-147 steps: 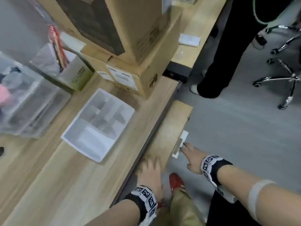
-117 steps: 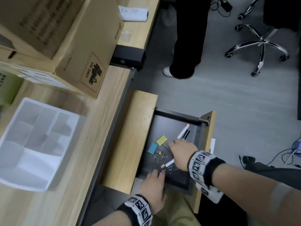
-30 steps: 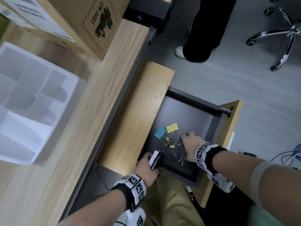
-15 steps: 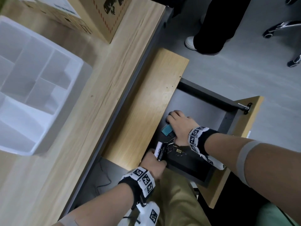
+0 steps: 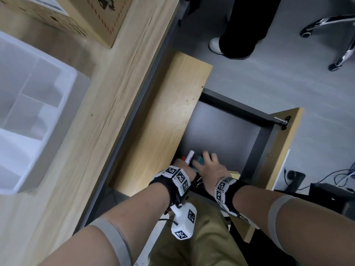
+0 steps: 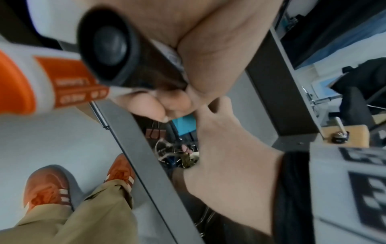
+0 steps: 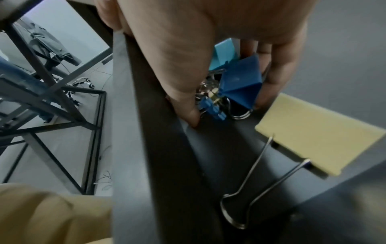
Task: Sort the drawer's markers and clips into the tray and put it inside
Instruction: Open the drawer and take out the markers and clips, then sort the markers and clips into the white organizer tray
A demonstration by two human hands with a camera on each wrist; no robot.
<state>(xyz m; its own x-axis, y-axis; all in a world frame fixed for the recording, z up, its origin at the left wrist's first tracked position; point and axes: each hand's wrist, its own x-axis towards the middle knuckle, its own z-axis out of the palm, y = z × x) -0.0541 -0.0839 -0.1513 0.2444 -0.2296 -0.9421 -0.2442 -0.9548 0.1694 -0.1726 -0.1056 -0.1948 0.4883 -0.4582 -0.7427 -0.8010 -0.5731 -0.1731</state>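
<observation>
Markers are gripped in the left hand (image 5: 179, 164), whose fingers are curled round two of them: one with a black end (image 6: 108, 47) and one with an orange band (image 6: 41, 79), seen close in the left wrist view. In the head view a white marker barrel (image 5: 190, 156) is seen sticking up out of that fist, at the near left corner of the open drawer (image 5: 226, 129).

Just beside it, the right hand (image 5: 208, 167) is laid over a heap of clips (image 7: 211, 99) on the drawer floor. Its fingers are bent down round the heap and a blue clip (image 7: 240, 82) is pinched between thumb (image 7: 183, 92) and fingers; a lighter teal clip (image 7: 224, 52) is seen behind it. A yellow clip (image 7: 313, 142) with wire handles is left lying flat on the floor, near the wrist and apart from the fingers.

On the desk (image 5: 107, 104), well apart from the drawer, the white tray (image 5: 63, 96) is set; nothing can be made out in its compartments. A cardboard box (image 5: 96, 18) is stood behind the tray, and a standing person's dark trouser leg (image 5: 247, 25) is seen on the floor beyond the drawer.
</observation>
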